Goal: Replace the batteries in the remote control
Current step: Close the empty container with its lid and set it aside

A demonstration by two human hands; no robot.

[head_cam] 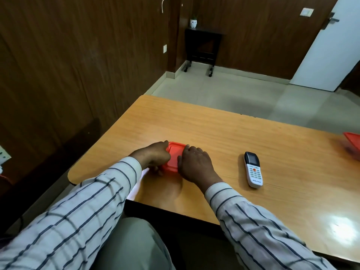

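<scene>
Lying flat on the wooden table [214, 129], the remote control [253, 169] is seen button side up, well to the right of both hands and touched by neither. It is white w/ a dark top end holding a small screen, an orange round button below that, rows of small pale buttons, and a brand word near the bottom. A small red box [174, 157] w/ its lid on is gripped from both sides: the left hand [153, 155] is wrapped round its left edge, the right hand [196, 164] round its right edge. Another red box [353, 143] is cut off at the far right edge.
</scene>
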